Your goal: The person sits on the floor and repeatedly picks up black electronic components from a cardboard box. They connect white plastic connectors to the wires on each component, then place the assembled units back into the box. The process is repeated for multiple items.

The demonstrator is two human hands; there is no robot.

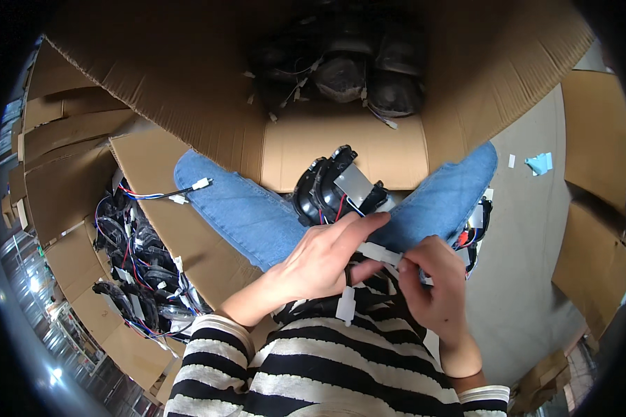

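A black moulded part (318,189) with a silver plate and red, blue and white wires rests in my lap between my knees. Just below it, my left hand (327,258) is closed around the wire end, its index finger above and its thumb beneath a white plastic connector (380,254). The thumb and fingers of my right hand (435,288) pinch the connector's right end. A second white connector (346,306) hangs loose under my left hand, against the striped shirt. My fingers hide part of the wires.
A tall open cardboard box (344,149) stands ahead, with several wrapped black parts (341,75) inside. At left, another box holds several black wired parts (142,254); a cable with a white plug (200,183) lies over its flap (160,167). Blue scrap (538,164) lies on the floor.
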